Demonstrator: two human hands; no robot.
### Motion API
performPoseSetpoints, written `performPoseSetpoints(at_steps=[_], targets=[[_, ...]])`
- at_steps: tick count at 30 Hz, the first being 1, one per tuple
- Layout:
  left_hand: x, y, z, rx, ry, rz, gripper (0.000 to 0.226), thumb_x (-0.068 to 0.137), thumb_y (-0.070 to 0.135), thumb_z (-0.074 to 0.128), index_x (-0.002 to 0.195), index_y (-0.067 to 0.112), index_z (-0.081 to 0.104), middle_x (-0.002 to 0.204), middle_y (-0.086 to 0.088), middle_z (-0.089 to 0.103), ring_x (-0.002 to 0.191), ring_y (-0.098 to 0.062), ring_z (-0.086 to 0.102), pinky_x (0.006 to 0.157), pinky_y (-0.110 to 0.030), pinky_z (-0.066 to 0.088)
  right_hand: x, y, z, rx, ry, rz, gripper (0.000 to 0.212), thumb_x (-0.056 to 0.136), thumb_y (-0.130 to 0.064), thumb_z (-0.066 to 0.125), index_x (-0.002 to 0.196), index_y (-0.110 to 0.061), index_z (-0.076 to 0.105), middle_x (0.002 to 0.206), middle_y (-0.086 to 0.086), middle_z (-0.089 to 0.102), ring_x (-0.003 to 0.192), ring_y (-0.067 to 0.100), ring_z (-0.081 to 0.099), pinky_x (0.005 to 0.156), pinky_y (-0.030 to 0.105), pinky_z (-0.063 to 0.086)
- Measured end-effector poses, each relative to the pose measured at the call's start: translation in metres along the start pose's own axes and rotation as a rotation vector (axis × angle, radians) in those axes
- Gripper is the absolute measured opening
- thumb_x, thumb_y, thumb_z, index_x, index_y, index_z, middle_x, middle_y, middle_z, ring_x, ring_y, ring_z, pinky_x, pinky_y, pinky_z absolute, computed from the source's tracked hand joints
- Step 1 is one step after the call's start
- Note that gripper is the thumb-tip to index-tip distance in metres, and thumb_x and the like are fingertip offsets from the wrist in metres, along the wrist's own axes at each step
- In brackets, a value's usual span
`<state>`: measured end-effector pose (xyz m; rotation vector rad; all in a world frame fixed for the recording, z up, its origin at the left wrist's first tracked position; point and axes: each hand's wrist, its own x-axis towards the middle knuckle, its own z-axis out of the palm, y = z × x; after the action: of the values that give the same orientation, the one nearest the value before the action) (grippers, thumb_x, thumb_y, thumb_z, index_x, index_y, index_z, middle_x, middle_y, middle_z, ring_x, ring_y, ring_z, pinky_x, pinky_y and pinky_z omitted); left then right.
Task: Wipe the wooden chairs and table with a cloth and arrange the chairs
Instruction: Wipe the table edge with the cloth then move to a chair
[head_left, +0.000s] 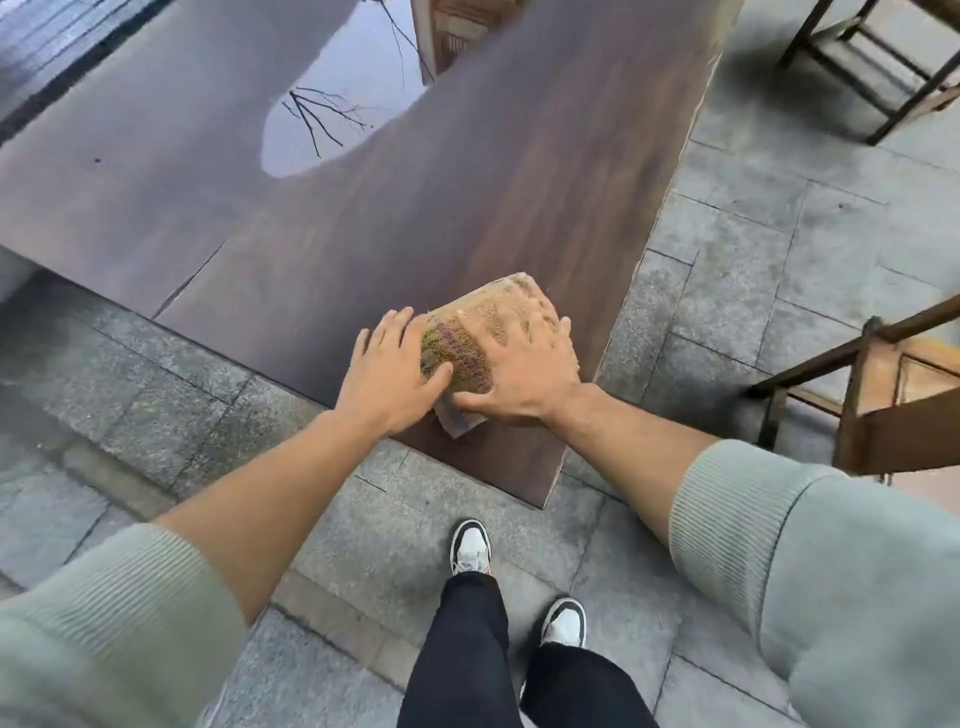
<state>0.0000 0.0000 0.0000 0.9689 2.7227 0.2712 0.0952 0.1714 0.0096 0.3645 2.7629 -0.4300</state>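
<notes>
A dark wooden table runs away from me, its near corner just ahead of my feet. A folded yellowish-brown cloth lies on that corner. My right hand presses flat on the cloth with fingers spread and blurred. My left hand lies flat at the cloth's left side, thumb touching it. One wooden chair stands to the right of the table, another at the far right.
Grey stone paving surrounds the table. My shoes stand close to the table's near corner. The tabletop is glossy and reflects bare branches and sky.
</notes>
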Motion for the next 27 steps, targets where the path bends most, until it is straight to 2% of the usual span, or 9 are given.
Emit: performPoseSetpoints(at_steps=[3, 7, 11, 14, 17, 22, 25, 27], targets=[[0.015, -0.020, 0.011, 0.010, 0.003, 0.026, 0.073, 0.095, 0.055, 0.044, 0.154, 0.014, 0.027, 0.164, -0.010, 0.021, 0.153, -0.025, 0.010, 0.123, -0.050, 0.011, 0.028, -0.005, 0.010, -0.077, -0.013, 0.006, 0.104, 0.076, -0.089, 0.044, 0.159, -0.051, -0.004, 0.173, 0.006, -0.006, 0.154, 0.050, -0.001, 0.117, 0.072, 0.000], [0.028, -0.039, 0.020, -0.013, -0.011, 0.022, 0.073, 0.097, 0.057, 0.036, 0.155, 0.013, 0.027, 0.165, -0.009, 0.019, 0.153, -0.023, 0.008, 0.123, -0.051, 0.009, 0.056, -0.003, 0.026, -0.127, 0.009, -0.002, 0.105, 0.072, -0.093, 0.038, 0.158, -0.051, -0.007, 0.173, 0.004, -0.010, 0.153, 0.051, -0.005, 0.116, 0.076, 0.003], [0.032, -0.057, 0.028, -0.030, -0.022, 0.010, 0.074, 0.098, 0.059, 0.029, 0.155, 0.012, 0.027, 0.165, -0.009, 0.018, 0.153, -0.023, 0.007, 0.123, -0.051, 0.007, 0.072, 0.003, 0.043, -0.115, 0.024, 0.019, 0.109, 0.067, -0.101, 0.027, 0.158, -0.052, -0.007, 0.173, 0.002, -0.011, 0.153, 0.049, -0.015, 0.114, 0.079, -0.003], [0.034, -0.062, 0.033, -0.064, -0.012, 0.004, 0.077, 0.095, 0.062, 0.022, 0.154, 0.013, 0.028, 0.165, -0.008, 0.018, 0.153, -0.022, 0.007, 0.124, -0.050, 0.005, 0.076, 0.004, 0.058, -0.087, 0.057, 0.032, 0.111, 0.065, -0.103, 0.028, 0.159, -0.053, -0.001, 0.173, 0.000, -0.008, 0.154, 0.046, -0.017, 0.113, 0.078, -0.007], [0.043, -0.062, 0.036, -0.073, 0.002, 0.024, 0.077, 0.095, 0.062, 0.019, 0.153, 0.013, 0.030, 0.165, -0.008, 0.020, 0.153, -0.022, 0.008, 0.124, -0.050, 0.005, 0.080, 0.005, 0.065, -0.065, 0.160, 0.041, 0.106, 0.066, -0.101, 0.032, 0.158, -0.054, 0.009, 0.172, 0.001, 0.008, 0.155, 0.044, -0.005, 0.116, 0.075, -0.004], [0.046, -0.058, 0.044, -0.070, -0.007, 0.015, 0.075, 0.096, 0.061, 0.017, 0.152, 0.013, 0.031, 0.164, -0.010, 0.020, 0.153, -0.023, 0.008, 0.123, -0.050, 0.005, 0.076, 0.000, 0.072, -0.068, 0.265, 0.047, 0.088, 0.074, -0.090, 0.041, 0.151, -0.049, 0.036, 0.159, 0.004, 0.036, 0.148, 0.045, 0.020, 0.116, 0.069, 0.014], [0.044, -0.058, 0.048, -0.077, -0.010, 0.013, 0.073, 0.097, 0.059, 0.019, 0.151, 0.012, 0.034, 0.163, -0.012, 0.022, 0.152, -0.025, 0.010, 0.123, -0.053, 0.008, 0.067, -0.008, 0.080, -0.066, 0.369, 0.043, 0.069, 0.079, -0.076, 0.048, 0.140, -0.043, 0.054, 0.145, 0.004, 0.050, 0.135, 0.045, 0.037, 0.107, 0.061, 0.031], [0.043, -0.055, 0.051, -0.081, -0.019, 0.004, 0.070, 0.099, 0.057, 0.021, 0.150, 0.011, 0.034, 0.162, -0.012, 0.023, 0.152, -0.025, 0.011, 0.122, -0.053, 0.008, 0.060, -0.012, 0.082, -0.051, 0.408, 0.054, 0.058, 0.080, -0.066, 0.053, 0.131, -0.039, 0.061, 0.135, 0.004, 0.056, 0.126, 0.044, 0.045, 0.097, 0.055, 0.037]])
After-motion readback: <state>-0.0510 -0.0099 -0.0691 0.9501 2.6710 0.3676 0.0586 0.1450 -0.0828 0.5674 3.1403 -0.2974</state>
